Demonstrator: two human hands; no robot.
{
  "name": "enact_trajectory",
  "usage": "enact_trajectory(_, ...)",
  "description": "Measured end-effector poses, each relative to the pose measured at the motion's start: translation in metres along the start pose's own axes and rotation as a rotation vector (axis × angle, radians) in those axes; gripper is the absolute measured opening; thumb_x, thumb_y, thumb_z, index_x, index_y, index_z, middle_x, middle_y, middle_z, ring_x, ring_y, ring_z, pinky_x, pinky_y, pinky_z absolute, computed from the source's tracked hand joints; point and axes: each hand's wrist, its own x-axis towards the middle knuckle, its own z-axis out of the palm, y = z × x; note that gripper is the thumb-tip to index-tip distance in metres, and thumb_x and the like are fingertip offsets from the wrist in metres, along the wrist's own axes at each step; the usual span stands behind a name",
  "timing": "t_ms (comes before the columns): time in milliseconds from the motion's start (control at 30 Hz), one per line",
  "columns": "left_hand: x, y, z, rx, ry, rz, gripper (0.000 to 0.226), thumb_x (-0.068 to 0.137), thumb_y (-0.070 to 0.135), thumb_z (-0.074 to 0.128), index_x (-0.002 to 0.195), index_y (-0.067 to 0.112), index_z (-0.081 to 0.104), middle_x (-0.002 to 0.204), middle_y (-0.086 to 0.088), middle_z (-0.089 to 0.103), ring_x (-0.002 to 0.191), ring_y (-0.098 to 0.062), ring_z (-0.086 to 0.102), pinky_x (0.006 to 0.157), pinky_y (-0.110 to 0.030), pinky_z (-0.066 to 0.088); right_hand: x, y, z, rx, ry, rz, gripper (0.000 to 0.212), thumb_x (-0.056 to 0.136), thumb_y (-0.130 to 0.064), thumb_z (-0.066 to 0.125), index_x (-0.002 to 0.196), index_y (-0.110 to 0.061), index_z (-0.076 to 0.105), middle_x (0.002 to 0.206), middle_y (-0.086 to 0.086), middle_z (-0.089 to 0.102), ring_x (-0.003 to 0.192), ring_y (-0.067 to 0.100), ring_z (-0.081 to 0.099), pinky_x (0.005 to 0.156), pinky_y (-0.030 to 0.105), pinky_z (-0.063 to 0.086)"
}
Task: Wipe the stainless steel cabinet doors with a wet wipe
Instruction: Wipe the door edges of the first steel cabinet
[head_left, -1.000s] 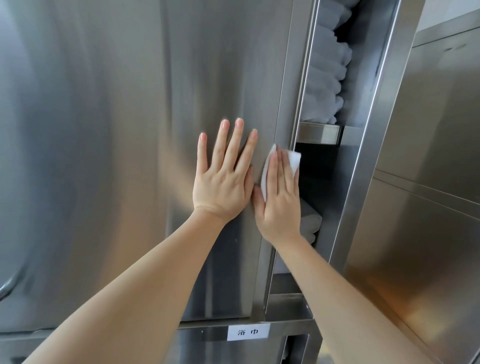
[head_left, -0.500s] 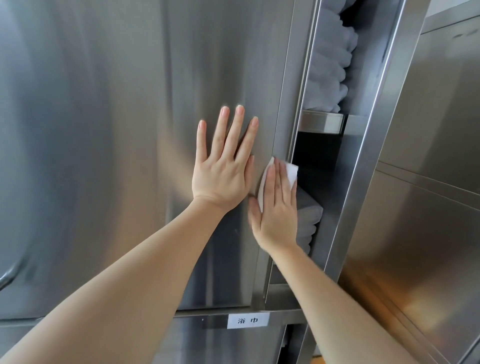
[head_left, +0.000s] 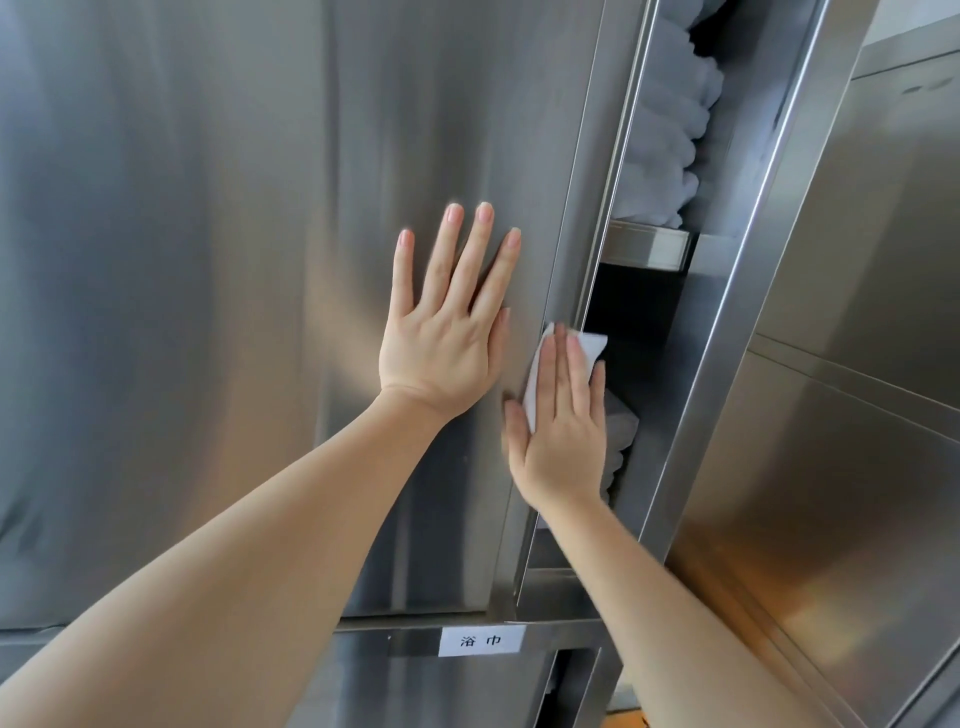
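A tall stainless steel cabinet door (head_left: 260, 260) fills the left and middle of the head view. My left hand (head_left: 447, 332) lies flat on it with straight, spread fingers. Just to its right, my right hand (head_left: 563, 426) presses a white wet wipe (head_left: 589, 345) with straight fingers against the door's right edge strip. The wipe shows above and left of my fingers; the rest is hidden under the palm.
Right of the door edge is an open gap showing a shelf (head_left: 649, 249) with stacked white towels (head_left: 670, 140) above and more folded towels (head_left: 621, 431) below. Another steel door (head_left: 857, 467) stands at the right. A white label (head_left: 480, 640) sits on the rail below.
My right hand has slid the wipe downward along the door edge. My left hand stays flat on the door, nearly in the same spot. The view shifted slightly.
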Motion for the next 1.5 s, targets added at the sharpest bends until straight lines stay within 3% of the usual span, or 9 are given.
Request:
enact_trajectory(133, 0.000, 0.000, 0.000, -0.010, -0.005, -0.005, 0.057, 0.103, 0.029, 0.030, 0.157, 0.016, 0.017, 0.164, -0.009, 0.011, 0.151, -0.032, 0.008, 0.120, -0.055, 0.001, -0.065, -0.002, 0.013, -0.038, -0.085, -0.025, 0.066, 0.105, -0.046, 0.022, 0.157, -0.014, -0.004, 0.159, 0.009, 0.020, 0.150, 0.020, 0.015, 0.117, 0.049, 0.025)
enact_trajectory(333, 0.000, 0.000, 0.000, -0.012, -0.001, -0.002, 0.057, 0.104, 0.029, 0.028, 0.157, 0.016, 0.016, 0.164, -0.010, 0.011, 0.151, -0.033, 0.008, 0.120, -0.055, -0.001, 0.008, 0.003, -0.004, -0.072, -0.044, -0.026, 0.065, 0.105, -0.046, 0.023, 0.154, -0.006, 0.012, 0.162, 0.008, 0.013, 0.151, 0.021, 0.008, 0.121, 0.048, 0.017)
enact_trajectory(600, 0.000, 0.000, 0.000, -0.035, 0.015, -0.007, 0.055, 0.104, 0.028, 0.028, 0.157, 0.016, 0.019, 0.164, -0.011, 0.014, 0.151, -0.033, 0.012, 0.120, -0.056, 0.004, -0.056, -0.003, 0.013, -0.078, -0.137, 0.005, 0.066, 0.104, -0.050, 0.018, 0.153, -0.007, 0.006, 0.160, 0.010, 0.015, 0.152, 0.018, 0.001, 0.118, 0.050, 0.020)
enact_trajectory(833, 0.001, 0.000, -0.001, -0.025, -0.013, -0.008, 0.056, 0.104, 0.029, 0.025, 0.158, 0.016, 0.015, 0.164, -0.011, 0.011, 0.151, -0.034, 0.009, 0.120, -0.056, 0.000, 0.004, 0.002, -0.003, -0.080, -0.105, -0.010, 0.069, 0.103, -0.051, 0.019, 0.153, -0.005, 0.005, 0.162, 0.011, 0.014, 0.152, 0.021, 0.001, 0.122, 0.047, 0.012)
enact_trajectory(1033, 0.001, 0.000, -0.006, -0.015, -0.065, -0.007, 0.056, 0.104, 0.029, 0.026, 0.158, 0.017, 0.016, 0.164, -0.010, 0.011, 0.151, -0.033, 0.008, 0.120, -0.056, 0.001, -0.078, -0.008, 0.010, -0.105, -0.217, 0.020, 0.070, 0.104, -0.051, 0.022, 0.152, -0.003, 0.008, 0.160, 0.013, 0.019, 0.151, 0.023, 0.008, 0.117, 0.051, 0.023)
enact_trajectory(1133, -0.001, 0.003, -0.013, -0.078, -0.089, -0.026, 0.057, 0.102, 0.027, 0.030, 0.157, 0.016, 0.019, 0.164, -0.010, 0.013, 0.151, -0.032, 0.008, 0.121, -0.056, 0.003, -0.116, -0.014, 0.014, -0.124, -0.299, 0.044, 0.070, 0.102, -0.050, 0.025, 0.152, -0.005, 0.006, 0.158, 0.012, 0.019, 0.152, 0.021, 0.002, 0.115, 0.050, 0.023)
enact_trajectory(1233, -0.027, 0.016, -0.021, -0.175, -0.126, -0.024, 0.060, 0.101, 0.029, 0.034, 0.157, 0.015, 0.019, 0.164, -0.010, 0.012, 0.152, -0.030, 0.005, 0.120, -0.057, 0.004, -0.133, -0.017, 0.013, -0.128, -0.368, 0.056, 0.066, 0.103, -0.048, 0.022, 0.151, -0.003, 0.017, 0.158, 0.011, 0.019, 0.152, 0.020, -0.001, 0.113, 0.052, 0.025)
enact_trajectory(1367, -0.083, 0.029, -0.022, -0.224, -0.185, -0.001, 0.060, 0.100, 0.032, 0.035, 0.157, 0.015, 0.021, 0.163, -0.011, 0.016, 0.152, -0.030, 0.007, 0.119, -0.060, 0.009, -0.114, -0.011, 0.003, -0.088, -0.398, 0.013, 0.061, 0.105, -0.044, 0.012, 0.152, -0.005, 0.017, 0.160, 0.010, 0.014, 0.150, 0.020, 0.006, 0.113, 0.056, 0.031)
enact_trajectory(1500, -0.125, 0.036, -0.012, -0.224, -0.217, 0.015, 0.064, 0.100, 0.031, 0.040, 0.156, 0.018, 0.012, 0.163, -0.013, 0.017, 0.151, -0.031, 0.009, 0.118, -0.062, 0.011, -0.030, -0.007, -0.013, -0.019, -0.254, 0.035, 0.062, 0.106, -0.046, 0.012, 0.155, -0.009, 0.000, 0.164, 0.007, 0.003, 0.152, 0.019, 0.000, 0.121, 0.052, 0.013)
